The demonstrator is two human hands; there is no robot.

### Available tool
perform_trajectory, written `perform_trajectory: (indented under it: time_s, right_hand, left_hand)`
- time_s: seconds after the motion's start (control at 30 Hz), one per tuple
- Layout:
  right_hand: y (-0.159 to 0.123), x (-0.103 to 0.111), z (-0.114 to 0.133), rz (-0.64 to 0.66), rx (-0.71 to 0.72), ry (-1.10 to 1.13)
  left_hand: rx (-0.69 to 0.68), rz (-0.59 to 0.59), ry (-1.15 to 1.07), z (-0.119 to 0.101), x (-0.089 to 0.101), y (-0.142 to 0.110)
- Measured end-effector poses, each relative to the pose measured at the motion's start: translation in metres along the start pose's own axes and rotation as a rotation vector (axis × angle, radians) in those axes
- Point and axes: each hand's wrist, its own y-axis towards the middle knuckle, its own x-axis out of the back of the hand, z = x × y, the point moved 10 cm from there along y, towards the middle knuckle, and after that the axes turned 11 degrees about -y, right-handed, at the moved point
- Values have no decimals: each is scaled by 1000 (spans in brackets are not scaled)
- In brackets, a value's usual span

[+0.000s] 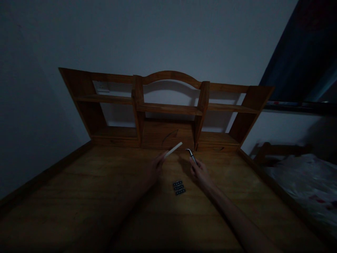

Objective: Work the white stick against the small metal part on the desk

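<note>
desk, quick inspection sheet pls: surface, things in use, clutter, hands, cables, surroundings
Surface: wooden desk, dimly lit, raised edging at both sides.
Things in use: pale stick; bent-tip tool; dark piece with three rows of pale spots, lying on the desk, too small to identify.
Clutter: crumpled plastic-like heap beyond the desk's right edge; contents unclear.
Grips: left hand holds the stick, right hand holds the tool; stick and tool are apart.
Cables: nothing seen, though the light is poor.
Surroundings: wooden shelf unit at the back, plain wall behind, dark curtain at upper right.
</note>
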Motion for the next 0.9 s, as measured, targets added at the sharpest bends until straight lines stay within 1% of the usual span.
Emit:
perform_trajectory:
  time_s: [0.07,0.1,0.17,0.23,0.33,0.43,0.53,0.63,0.7,0.77,0.9]
  right_hand:
    - [-1,-2,2,8,17,4]
    - [-1,-4,3,24,24,1]
    - [-3,-9,4,62,27,-1]
    - [-4,-11,3,76,17,8]
    - [-5,-9,4,61,19,-4]
    - [-6,-7,11,52,78,-81]
    - [-7,-3,21,20,141,-166]
    - [-11,2,35,-49,239,-254]
    - [-14,5,46,-91,322,-338]
    - [-16,6,53,-108,369,-402]
    - [-17,13,53,-148,370,-451]
  left_hand:
    - [-18,-12,-25,-4,4,0]
    - [-28,3,-35,-8,3,-1]
    - [-32,48,-53,-12,-4,-2]
    - [-12,69,-57,-12,-9,-3]
    - [20,31,-82,-7,-7,-1]
    - [17,8,-152,-7,-2,-1]
    - [9,75,-189,-12,-9,-2]
    - [58,117,-194,-9,-14,-2]
    - [99,109,-208,-4,-13,-1]
    - [119,95,-247,1,-10,-1]
    - [152,41,-332,6,-6,-2]
